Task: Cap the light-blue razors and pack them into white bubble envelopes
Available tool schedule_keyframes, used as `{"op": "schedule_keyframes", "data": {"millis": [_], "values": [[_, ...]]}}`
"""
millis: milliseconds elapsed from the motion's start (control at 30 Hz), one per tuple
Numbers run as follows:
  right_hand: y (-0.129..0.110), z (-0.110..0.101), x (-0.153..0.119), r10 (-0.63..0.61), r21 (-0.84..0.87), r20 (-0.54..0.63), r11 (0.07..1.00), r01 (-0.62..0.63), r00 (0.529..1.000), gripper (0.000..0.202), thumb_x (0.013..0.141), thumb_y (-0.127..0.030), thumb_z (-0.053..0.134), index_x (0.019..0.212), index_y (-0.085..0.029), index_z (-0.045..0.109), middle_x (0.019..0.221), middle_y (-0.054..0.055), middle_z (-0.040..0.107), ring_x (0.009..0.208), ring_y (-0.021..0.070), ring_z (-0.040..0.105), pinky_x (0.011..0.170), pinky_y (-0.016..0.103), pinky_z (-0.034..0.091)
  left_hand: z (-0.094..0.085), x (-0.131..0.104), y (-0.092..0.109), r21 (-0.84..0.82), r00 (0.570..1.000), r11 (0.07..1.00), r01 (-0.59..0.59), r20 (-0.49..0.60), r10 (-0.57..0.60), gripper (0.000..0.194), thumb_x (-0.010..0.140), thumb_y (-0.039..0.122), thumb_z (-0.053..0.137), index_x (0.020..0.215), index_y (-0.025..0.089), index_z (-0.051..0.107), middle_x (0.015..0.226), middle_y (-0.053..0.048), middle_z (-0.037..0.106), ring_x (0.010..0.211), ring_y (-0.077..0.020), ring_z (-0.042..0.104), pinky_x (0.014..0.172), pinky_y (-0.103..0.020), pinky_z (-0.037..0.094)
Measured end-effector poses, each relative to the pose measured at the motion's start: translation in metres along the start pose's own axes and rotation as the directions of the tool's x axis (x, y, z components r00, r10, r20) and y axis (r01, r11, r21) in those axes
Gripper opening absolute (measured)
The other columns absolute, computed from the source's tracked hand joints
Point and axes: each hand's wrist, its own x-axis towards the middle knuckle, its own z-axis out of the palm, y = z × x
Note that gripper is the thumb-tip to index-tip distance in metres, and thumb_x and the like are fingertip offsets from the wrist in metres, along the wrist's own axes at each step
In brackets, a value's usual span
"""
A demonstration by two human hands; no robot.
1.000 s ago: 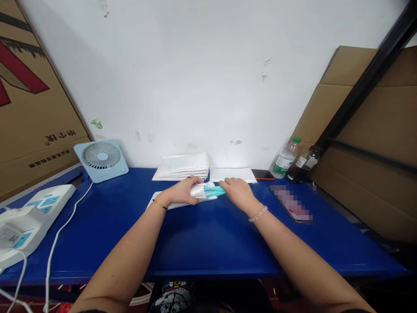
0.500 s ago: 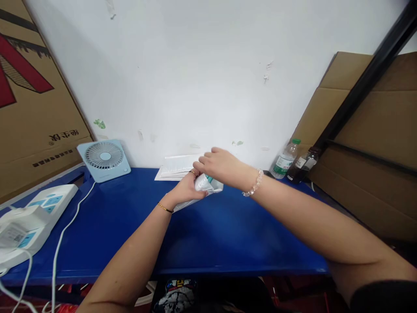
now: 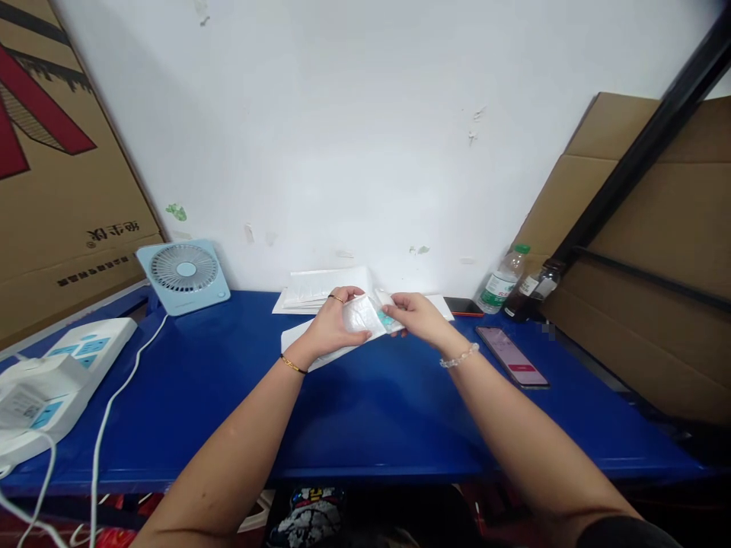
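Observation:
My left hand is closed around a white padded envelope, its fingers above and its thumb along the lower edge. The envelope's flat end sticks out to the left beneath my wrist. At its right end my right hand pinches a small clear packet with turquoise on it, partly covered by my fingers. The packet lies against the envelope's opening; how far it is inside I cannot tell. Behind my hands, a stack of white envelopes rests against the wall.
A blue table spans the view. To the left stand a light blue fan and a white power strip with cables. On the right are a phone, a darker phone, a green-capped bottle and a dark bottle.
My right hand has moved down and right from above the envelope and now pinches the packet at its end. The phone on the right, hidden by my arm before, now shows.

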Motion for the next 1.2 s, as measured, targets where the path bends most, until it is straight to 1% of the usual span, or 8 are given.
{"op": "schedule_keyframes", "data": {"millis": [133,233,367,600,833,1033,1100,1200], "values": [[-0.002,-0.021,0.003,-0.1,0.032,-0.243,0.993,0.111,0.965,0.018,0.075,-0.033,0.057,0.078,-0.016,0.061,0.061,-0.003,0.056,0.049,0.0093,0.051,0.041,0.018,0.039,-0.008,0.001,-0.007,-0.027,0.999,0.998,0.052,0.009,-0.051,0.068,0.071,0.044,0.067,0.129,0.021,0.04,0.13,-0.01,0.045,0.121,-0.0268,0.043,0.101,-0.041,0.035],[0.007,-0.041,0.006,0.024,0.146,-0.285,0.989,0.019,0.958,0.016,0.068,-0.029,0.059,0.077,-0.016,0.061,0.058,-0.003,0.054,0.048,0.0096,0.049,0.039,0.018,0.037,-0.011,0.003,-0.025,-0.028,0.981,0.981,0.193,-0.002,-0.193,0.053,0.08,0.051,0.054,0.123,0.02,0.047,0.124,-0.01,0.052,0.117,-0.0245,0.047,0.098,-0.039,0.038],[0.019,-0.056,0.004,0.131,0.198,-0.315,0.978,-0.07,0.94,0.014,0.065,-0.027,0.061,0.072,-0.016,0.062,0.055,-0.003,0.053,0.048,0.0097,0.049,0.042,0.019,0.039,-0.006,0.004,-0.05,-0.126,0.933,0.925,0.359,0.047,-0.356,0.052,0.082,0.058,0.047,0.115,0.017,0.052,0.118,-0.009,0.057,0.11,-0.0229,0.051,0.097,-0.038,0.039],[0.006,-0.084,-0.001,0.114,0.239,-0.312,0.97,-0.038,0.943,0.014,0.063,-0.027,0.068,0.068,-0.015,0.062,0.057,-0.002,0.055,0.05,0.0104,0.05,0.044,0.021,0.038,0.005,0.002,-0.059,-0.211,0.921,0.902,0.377,0.192,-0.34,0.054,0.083,0.061,0.044,0.117,0.02,0.054,0.119,-0.007,0.059,0.112,-0.023,0.051,0.096,-0.038,0.039],[-0.002,-0.084,-0.005,-0.018,0.171,-0.345,0.982,0.081,0.939,0.02,0.067,-0.033,0.068,0.075,-0.015,0.065,0.062,0.0,0.058,0.054,0.0115,0.051,0.049,0.023,0.039,0.008,0.001,-0.06,-0.362,0.896,0.834,0.417,0.316,-0.312,0.052,0.082,0.059,0.049,0.118,0.022,0.054,0.126,-0.007,0.055,0.116,-0.022,0.05,0.096,-0.036,0.04],[-0.015,-0.087,0.0,-0.042,0.189,-0.441,0.972,0.138,0.897,0.019,0.069,-0.034,0.066,0.076,-0.016,0.063,0.063,0.001,0.058,0.056,0.0123,0.052,0.05,0.024,0.04,0.023,0.001,-0.058,-0.642,0.863,0.579,0.503,0.41,-0.296,0.066,0.07,0.042,0.074,0.126,0.022,0.046,0.126,-0.01,0.055,0.108,-0.0211,0.058,0.093,-0.037,0.045],[-0.007,-0.085,0.004,0.03,0.242,-0.466,0.965,0.095,0.885,0.019,0.068,-0.032,0.067,0.073,-0.015,0.063,0.062,0.001,0.058,0.054,0.0124,0.052,0.049,0.024,0.04,0.03,0.0,-0.056,-0.7,0.855,0.49,0.519,0.42,-0.305,0.067,0.065,0.036,0.079,0.123,0.02,0.05,0.127,-0.011,0.056,0.11,-0.0229,0.057,0.094,-0.036,0.046],[0.021,-0.079,0.009,0.167,0.349,-0.532,0.936,0.035,0.83,0.021,0.064,-0.032,0.07,0.073,-0.015,0.062,0.059,0.0,0.057,0.053,0.013,0.053,0.048,0.024,0.041,0.037,0.0,-0.053,-0.691,0.794,0.393,0.607,0.501,-0.345,0.055,0.066,0.035,0.078,0.113,0.014,0.059,0.119,-0.013,0.061,0.107,-0.0247,0.06,0.092,-0.035,0.048]]}}
